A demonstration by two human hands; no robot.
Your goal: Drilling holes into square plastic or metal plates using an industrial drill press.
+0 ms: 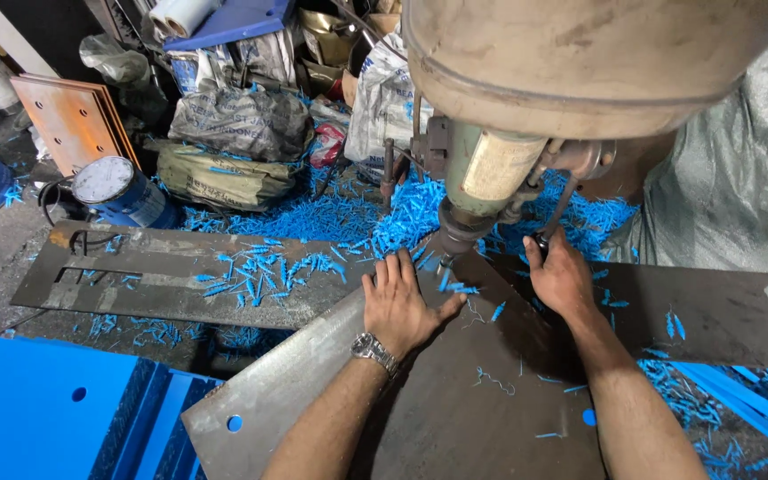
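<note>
My left hand (399,304) lies flat, fingers apart, on a large dark steel plate (455,400), just left of the drill bit. A silver watch sits on that wrist. My right hand (562,277) is closed around the black knob of the drill press's feed lever (555,218), right of the spindle. The drill press head (491,178), green and beige, hangs over the plate, with its chuck (457,238) close above the surface. Blue shavings (402,222) lie heaped around the spindle and scattered on the plate.
A second steel plate with slots (153,276) lies to the left. Blue painted parts (46,409) sit at the lower left, blue strips (740,391) at the lower right. Sacks (233,124), a rusty drilled plate (68,120) and a blue gauge canister (122,191) crowd the back.
</note>
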